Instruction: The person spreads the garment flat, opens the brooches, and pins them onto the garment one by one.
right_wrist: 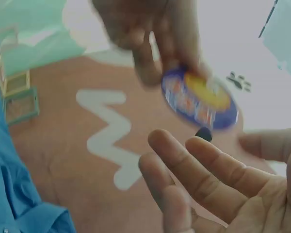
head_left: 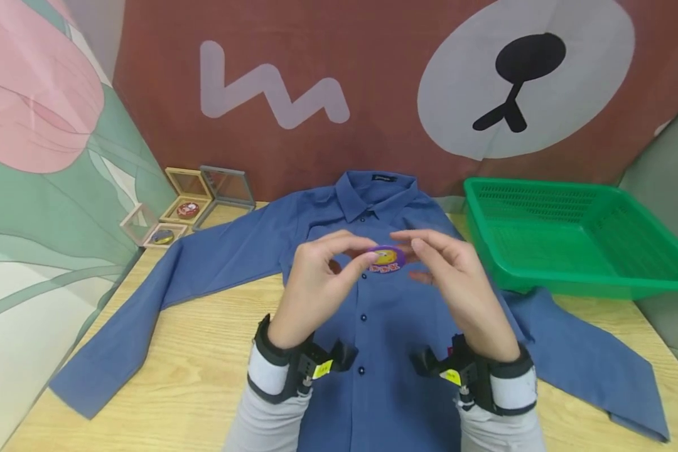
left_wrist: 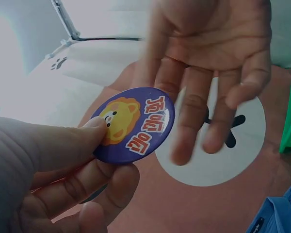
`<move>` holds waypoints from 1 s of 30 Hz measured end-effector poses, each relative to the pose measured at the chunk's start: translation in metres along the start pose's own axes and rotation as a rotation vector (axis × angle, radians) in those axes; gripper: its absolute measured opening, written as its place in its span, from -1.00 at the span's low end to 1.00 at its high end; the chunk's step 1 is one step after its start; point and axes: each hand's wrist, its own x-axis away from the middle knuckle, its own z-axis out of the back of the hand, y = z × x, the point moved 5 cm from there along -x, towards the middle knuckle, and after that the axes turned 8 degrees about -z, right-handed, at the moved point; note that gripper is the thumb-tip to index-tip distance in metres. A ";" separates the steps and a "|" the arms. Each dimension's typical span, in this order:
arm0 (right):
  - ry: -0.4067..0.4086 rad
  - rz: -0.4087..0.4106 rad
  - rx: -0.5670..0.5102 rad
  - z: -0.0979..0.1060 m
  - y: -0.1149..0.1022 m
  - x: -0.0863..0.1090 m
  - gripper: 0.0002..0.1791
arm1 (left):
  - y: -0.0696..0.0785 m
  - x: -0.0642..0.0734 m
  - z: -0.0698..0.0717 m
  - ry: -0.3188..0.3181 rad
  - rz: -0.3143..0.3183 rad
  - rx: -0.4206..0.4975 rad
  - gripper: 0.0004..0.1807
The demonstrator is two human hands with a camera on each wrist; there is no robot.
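A round purple button badge (head_left: 387,258) with a yellow lion face and red-and-white lettering is held above a blue shirt (head_left: 330,383). My left hand (head_left: 322,282) pinches the badge between thumb and fingers; in the left wrist view the thumb lies over the lion on the badge (left_wrist: 136,126). Close by its other edge is my right hand (head_left: 460,282), fingers spread loosely. In the right wrist view that hand (right_wrist: 233,189) shows its palm and holds nothing, with a gap under the badge (right_wrist: 199,99). The long-sleeved shirt lies buttoned and face up, collar away from me.
At the back left stand open small frame boxes: a yellow one (head_left: 172,211) with a red badge (head_left: 188,209), a grey one (head_left: 230,185), and a pale one (head_left: 138,223) with a dark badge (head_left: 162,236). A green plastic basket (head_left: 587,282) sits at the back right of the wooden table (head_left: 215,370).
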 end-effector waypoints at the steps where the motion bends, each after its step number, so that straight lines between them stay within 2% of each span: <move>1: 0.017 0.019 -0.020 -0.002 -0.004 0.004 -0.64 | 0.001 0.000 0.000 0.002 -0.006 0.001 -0.83; 4: 0.077 0.065 -0.071 -0.008 -0.011 0.012 -0.69 | 0.005 0.000 0.002 0.012 -0.027 -0.004 -0.83; 6: 0.147 0.082 -0.122 -0.010 -0.012 0.015 -0.74 | 0.006 0.000 0.003 0.027 -0.035 -0.007 -0.82; 12: 0.368 0.114 -0.311 -0.006 -0.011 0.023 -0.88 | 0.012 0.003 0.007 0.142 -0.039 -0.034 -0.86; 13: 0.387 0.129 -0.344 -0.004 -0.011 0.024 -0.88 | 0.015 0.003 0.006 0.141 -0.049 -0.033 -0.89; 15: 0.410 0.159 -0.393 -0.001 -0.013 0.028 -0.88 | 0.019 0.005 0.002 0.102 -0.066 -0.022 -0.90; 19: 0.402 0.207 -0.438 0.001 -0.017 0.031 -0.86 | 0.024 0.006 -0.012 -0.038 -0.074 0.034 -0.83; 21: 0.379 0.213 -0.430 -0.001 -0.019 0.032 -0.86 | 0.023 0.006 -0.017 -0.074 -0.063 0.059 -0.79; 24: 0.325 0.218 -0.412 -0.007 -0.022 0.032 -0.86 | 0.022 0.006 -0.021 -0.087 -0.054 0.090 -0.77; 30: 0.212 0.290 -0.380 -0.019 -0.028 0.032 -0.73 | 0.019 0.002 -0.022 -0.041 -0.050 0.116 -0.70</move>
